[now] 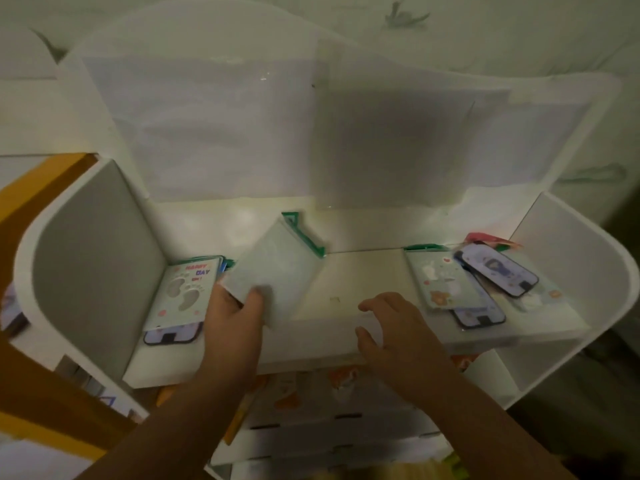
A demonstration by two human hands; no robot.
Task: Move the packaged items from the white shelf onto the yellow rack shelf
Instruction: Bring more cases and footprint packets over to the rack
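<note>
My left hand (235, 317) grips a pale green package with a green top edge (277, 268), tilted above the white shelf (346, 299). My right hand (384, 327) hovers over the shelf's front edge with fingers loosely curled, holding nothing. On the shelf's left end lies a "Happy Day" package (185, 292) on top of a phone-case package (171, 336). At the right end lie several overlapping packages: a pale green one with animal pictures (443, 282) and dark-rimmed phone-case ones (498, 271). The yellow rack (31, 192) shows at the far left.
The shelf has tall white side walls (93, 258) and a white back panel (277, 133). Below the shelf are lower compartments with orange-patterned boxes (329, 393). A white divider (502, 368) stands under the right end.
</note>
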